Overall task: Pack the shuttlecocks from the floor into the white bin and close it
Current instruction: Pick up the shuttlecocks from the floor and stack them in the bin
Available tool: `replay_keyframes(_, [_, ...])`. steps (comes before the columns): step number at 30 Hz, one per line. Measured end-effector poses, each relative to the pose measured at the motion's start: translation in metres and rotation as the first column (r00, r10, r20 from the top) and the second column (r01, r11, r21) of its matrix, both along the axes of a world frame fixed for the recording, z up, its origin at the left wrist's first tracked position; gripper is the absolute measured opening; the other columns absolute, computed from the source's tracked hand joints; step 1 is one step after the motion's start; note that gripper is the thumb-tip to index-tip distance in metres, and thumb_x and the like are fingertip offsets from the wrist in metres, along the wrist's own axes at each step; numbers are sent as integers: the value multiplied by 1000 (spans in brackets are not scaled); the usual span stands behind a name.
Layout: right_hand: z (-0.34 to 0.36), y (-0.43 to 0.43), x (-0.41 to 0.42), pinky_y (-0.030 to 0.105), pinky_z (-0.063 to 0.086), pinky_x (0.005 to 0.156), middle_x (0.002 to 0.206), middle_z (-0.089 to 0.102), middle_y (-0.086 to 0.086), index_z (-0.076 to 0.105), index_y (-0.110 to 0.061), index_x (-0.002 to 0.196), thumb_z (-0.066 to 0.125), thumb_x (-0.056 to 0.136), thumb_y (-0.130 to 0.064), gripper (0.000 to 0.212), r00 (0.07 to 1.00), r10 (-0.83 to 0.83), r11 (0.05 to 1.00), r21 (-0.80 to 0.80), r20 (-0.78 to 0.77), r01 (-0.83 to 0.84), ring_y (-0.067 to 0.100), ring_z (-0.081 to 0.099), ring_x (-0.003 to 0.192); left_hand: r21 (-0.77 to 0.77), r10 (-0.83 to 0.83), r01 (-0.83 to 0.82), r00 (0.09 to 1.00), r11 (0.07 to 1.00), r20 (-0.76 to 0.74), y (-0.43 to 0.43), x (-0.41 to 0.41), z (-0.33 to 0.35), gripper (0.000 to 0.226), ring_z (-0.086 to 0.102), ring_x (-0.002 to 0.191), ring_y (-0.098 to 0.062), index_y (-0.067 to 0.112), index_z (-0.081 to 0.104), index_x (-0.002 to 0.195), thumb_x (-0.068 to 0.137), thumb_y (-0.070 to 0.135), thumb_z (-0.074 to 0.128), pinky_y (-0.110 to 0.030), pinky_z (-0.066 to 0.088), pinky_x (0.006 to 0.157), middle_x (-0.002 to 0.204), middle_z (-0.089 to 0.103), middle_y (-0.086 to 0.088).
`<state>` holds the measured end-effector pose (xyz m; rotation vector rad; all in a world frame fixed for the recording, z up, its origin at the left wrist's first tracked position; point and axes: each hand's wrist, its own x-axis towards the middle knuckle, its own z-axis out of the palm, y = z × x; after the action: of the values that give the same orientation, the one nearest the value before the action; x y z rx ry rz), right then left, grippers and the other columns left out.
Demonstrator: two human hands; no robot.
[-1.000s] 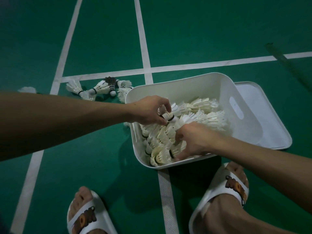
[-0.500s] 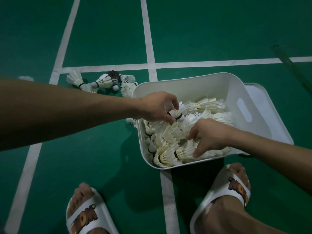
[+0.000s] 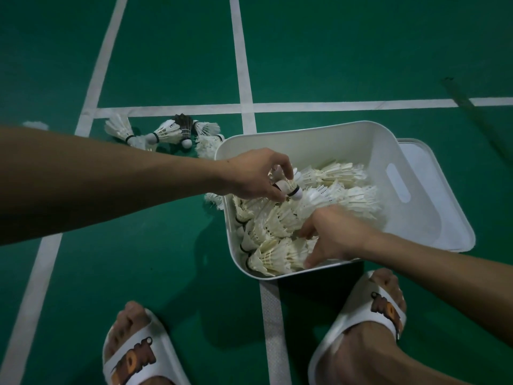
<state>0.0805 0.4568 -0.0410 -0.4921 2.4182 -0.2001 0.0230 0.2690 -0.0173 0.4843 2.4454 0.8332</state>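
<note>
A white bin point(image 3: 302, 136) stands on the green court floor, holding several white shuttlecocks point(image 3: 341, 187) in a pile. My left hand point(image 3: 255, 173) hovers over the bin's left side, fingers pinching a shuttlecock point(image 3: 291, 188) whose cork points right. My right hand point(image 3: 333, 237) rests on the pile near the bin's near edge, fingers spread and pressing down on the feathers. Several loose shuttlecocks point(image 3: 166, 132), one with dark feathers, lie on the floor left of the bin's far corner. Another shuttlecock point(image 3: 213, 200) lies against the bin's left wall, partly hidden by my left arm.
The bin's white lid point(image 3: 433, 173) lies flat on the floor under and right of the bin. My feet in white slippers point(image 3: 130, 354) point(image 3: 372, 312) stand close in front. White court lines point(image 3: 244, 79) cross the floor. A dark strip point(image 3: 472, 107) lies at the far right.
My left hand holds the same shuttlecock over the bin, nearly in place. My right hand has opened its fingers and slid toward the bin's near edge on the pile.
</note>
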Motion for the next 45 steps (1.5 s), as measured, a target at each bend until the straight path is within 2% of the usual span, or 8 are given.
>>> replay_keyframes(4, [2,4,-5,23,53,86,113,71,-1,68,-13,119,86,64,-40,65,998,-27,999,-23,64,28,13,67,98,13,-3,3,1000,1000,5,1,-1,1,42,61,95,-15,26,61,113,76,28,79,-30,50,80,117,57,0])
replay_keyframes(7, [18,12,-23,31,60,68,90,75,1,74,-11,96,87,61,-44,50,989,-84,995,-47,123,90,7,70,66,35,-8,8,1000,999,13,2,-3,3,42,61,93,-12,28,61,114,76,28,79,-26,48,74,117,57,1])
replay_keyframes(10, [36,24,-40,31,59,62,84,73,0,70,-12,87,87,60,-41,44,971,-236,960,-163,-28,229,10,68,58,47,-57,56,998,997,33,4,-4,6,43,61,94,-12,28,61,115,76,28,79,-31,51,82,119,57,1])
replay_keyframes(16, [35,22,-42,35,58,82,113,65,-2,51,-30,122,91,57,-31,77,936,-348,836,-467,-46,288,9,67,92,150,-191,171,973,974,127,13,0,13,44,69,87,-10,26,62,113,74,17,80,-38,56,85,118,59,2])
replay_keyframes(24, [23,26,-38,37,59,77,112,61,-3,48,-34,130,90,60,-17,83,947,-320,798,-536,11,276,14,70,80,222,-284,244,944,944,171,17,3,10,50,69,92,-19,20,61,115,71,5,81,-39,56,85,114,63,-3])
replay_keyframes(29, [22,28,-38,33,57,80,124,57,-5,47,-32,135,88,64,-20,82,965,-261,848,-478,-5,227,10,63,96,227,-327,281,925,932,195,22,2,11,52,68,85,-18,21,58,120,75,3,77,-35,57,82,118,58,0])
replay_keyframes(35, [31,47,-41,24,45,70,101,53,-10,52,-37,126,81,70,-13,68,970,-243,922,-307,22,238,3,50,85,171,-241,204,940,964,240,19,-7,6,47,66,82,-13,27,51,112,77,7,75,-36,58,79,113,56,3])
replay_keyframes(45, [28,43,-33,28,51,72,101,58,-5,59,-29,110,84,69,-32,49,991,-110,985,-126,74,118,10,59,84,-79,-508,578,768,813,391,33,-6,-8,48,56,77,-3,39,55,123,83,15,70,-25,48,74,105,60,1])
